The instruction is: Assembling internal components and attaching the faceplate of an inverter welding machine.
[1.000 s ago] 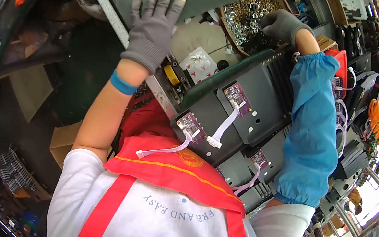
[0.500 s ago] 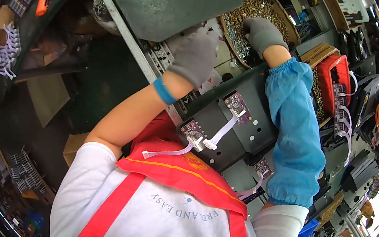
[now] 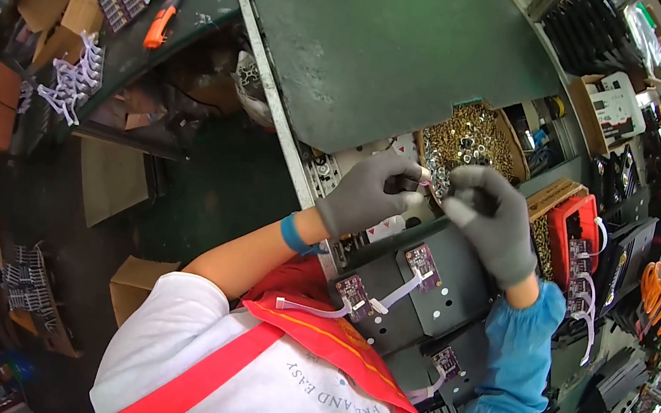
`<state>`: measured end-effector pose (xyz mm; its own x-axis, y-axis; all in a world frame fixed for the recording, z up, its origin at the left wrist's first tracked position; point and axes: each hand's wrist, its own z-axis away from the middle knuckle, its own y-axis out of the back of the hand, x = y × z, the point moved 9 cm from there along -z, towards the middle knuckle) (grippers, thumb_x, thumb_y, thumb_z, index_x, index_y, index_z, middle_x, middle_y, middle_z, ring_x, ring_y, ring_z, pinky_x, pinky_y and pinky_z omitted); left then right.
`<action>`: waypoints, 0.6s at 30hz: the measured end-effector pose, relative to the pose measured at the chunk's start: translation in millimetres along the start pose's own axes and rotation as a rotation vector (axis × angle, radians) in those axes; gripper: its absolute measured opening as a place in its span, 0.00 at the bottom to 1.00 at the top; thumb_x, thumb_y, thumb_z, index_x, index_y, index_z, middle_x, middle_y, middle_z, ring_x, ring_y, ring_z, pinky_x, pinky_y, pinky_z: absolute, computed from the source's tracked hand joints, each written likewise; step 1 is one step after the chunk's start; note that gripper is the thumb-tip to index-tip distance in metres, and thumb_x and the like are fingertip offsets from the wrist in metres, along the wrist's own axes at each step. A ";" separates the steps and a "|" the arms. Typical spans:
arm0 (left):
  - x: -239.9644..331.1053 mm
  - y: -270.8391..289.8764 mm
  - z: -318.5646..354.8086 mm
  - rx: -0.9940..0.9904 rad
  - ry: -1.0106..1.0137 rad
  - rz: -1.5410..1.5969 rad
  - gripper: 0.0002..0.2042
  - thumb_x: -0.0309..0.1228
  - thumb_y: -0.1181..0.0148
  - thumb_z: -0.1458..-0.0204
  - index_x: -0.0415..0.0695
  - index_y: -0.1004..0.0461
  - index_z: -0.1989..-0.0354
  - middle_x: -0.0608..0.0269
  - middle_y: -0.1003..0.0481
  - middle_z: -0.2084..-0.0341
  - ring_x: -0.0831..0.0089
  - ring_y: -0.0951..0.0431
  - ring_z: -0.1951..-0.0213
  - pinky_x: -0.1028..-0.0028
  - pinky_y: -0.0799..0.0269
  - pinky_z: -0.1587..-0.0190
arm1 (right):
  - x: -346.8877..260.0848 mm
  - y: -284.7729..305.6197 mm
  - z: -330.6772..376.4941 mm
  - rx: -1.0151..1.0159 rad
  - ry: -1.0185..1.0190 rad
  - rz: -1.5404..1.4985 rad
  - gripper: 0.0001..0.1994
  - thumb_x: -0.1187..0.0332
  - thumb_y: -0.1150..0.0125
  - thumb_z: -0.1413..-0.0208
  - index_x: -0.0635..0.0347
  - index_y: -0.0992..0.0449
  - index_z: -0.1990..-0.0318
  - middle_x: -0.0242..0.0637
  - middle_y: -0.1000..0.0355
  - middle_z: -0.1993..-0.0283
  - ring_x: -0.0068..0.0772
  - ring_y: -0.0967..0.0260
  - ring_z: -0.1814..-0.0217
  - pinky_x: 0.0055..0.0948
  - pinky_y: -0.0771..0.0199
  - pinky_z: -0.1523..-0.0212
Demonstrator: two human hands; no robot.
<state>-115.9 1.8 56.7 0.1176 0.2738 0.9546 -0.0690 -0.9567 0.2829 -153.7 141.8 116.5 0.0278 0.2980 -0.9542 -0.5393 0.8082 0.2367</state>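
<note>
The loose metal fasteners lie heaped in their tray, right of centre in the upper half of the frame, and your hands now meet at the heap's lower edge. Your right hand was in the heap half a second ago; it has since drawn back, fingers curled and blurred. Your left hand, spread flat on the green surface a second ago, has come across to face it, thumb and fingers bent toward each other. A small pinkish spot shows at your left fingertips, but you can't tell from this view whether either hand grips anything. The change suggests that the work has passed from picking at the heap to handling something small between both hands.

Just below your hands, the dark metal panel sits where it was, angled beside your red apron. Its two purple circuit boards look unchanged, white cables attached, which suggests that nothing new has been fitted there. Another board lies lower right.

Farther out, a red bin stands right of your right hand, and an orange-and-black tool lies at upper left.
</note>
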 end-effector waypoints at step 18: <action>33.3 20.8 9.9 0.014 0.301 0.897 0.16 0.40 0.53 0.39 0.43 0.38 0.50 0.68 0.38 0.76 0.82 0.43 0.79 0.80 0.39 0.78 | -28.5 1.0 56.2 0.180 0.241 0.120 0.17 0.80 0.35 0.55 0.66 0.26 0.55 0.34 0.28 0.61 0.21 0.31 0.63 0.19 0.31 0.61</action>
<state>-103.6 -9.9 93.5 -0.2345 -0.5528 0.7996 0.0029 -0.8229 -0.5681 -107.7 162.6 154.2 -0.2389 0.2845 -0.9284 -0.3685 0.8580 0.3578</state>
